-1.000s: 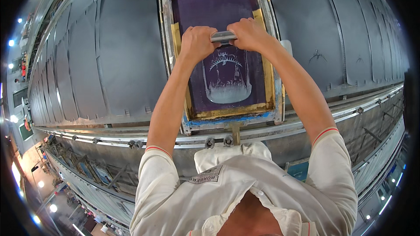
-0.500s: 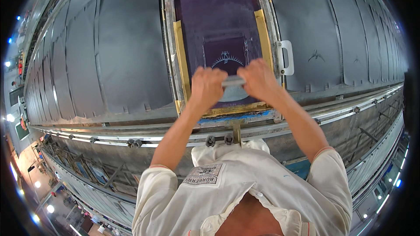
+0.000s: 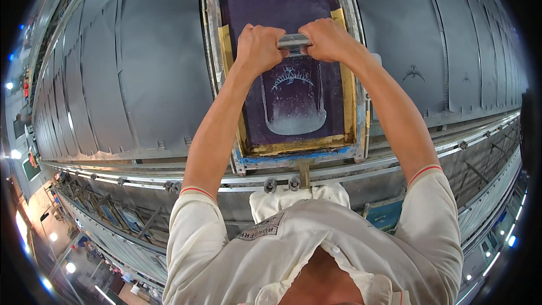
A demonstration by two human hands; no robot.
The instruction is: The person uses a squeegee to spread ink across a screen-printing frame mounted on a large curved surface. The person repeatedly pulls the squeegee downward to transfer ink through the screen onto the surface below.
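Observation:
A grey squeegee (image 3: 294, 40) is held crosswise over the upper half of a framed printing screen (image 3: 243, 155). My left hand (image 3: 259, 48) is closed round its left end, and my right hand (image 3: 330, 40) grips the right end. Below it, on the dark purple mesh (image 3: 257, 114), shows a pale curved, spiky design (image 3: 292, 77). A smear of whitish ink (image 3: 294, 121) lies under the design, ending in a rounded edge. Yellow tape (image 3: 349, 99) lines the frame's inner sides. The squeegee's lower edge is partly hidden by my hands.
Dark sheets (image 3: 161, 68) lie in rows on the long table either side of the screen; one at right bears a small printed design (image 3: 414, 73). A metal rail (image 3: 395, 158) with knobs (image 3: 270, 185) runs along the near edge. A white handle (image 3: 376, 58) is partly behind my right forearm.
Both hands have pushed the squeegee away from me, from below the design to above it. The design and a whitish ink smear are now uncovered.

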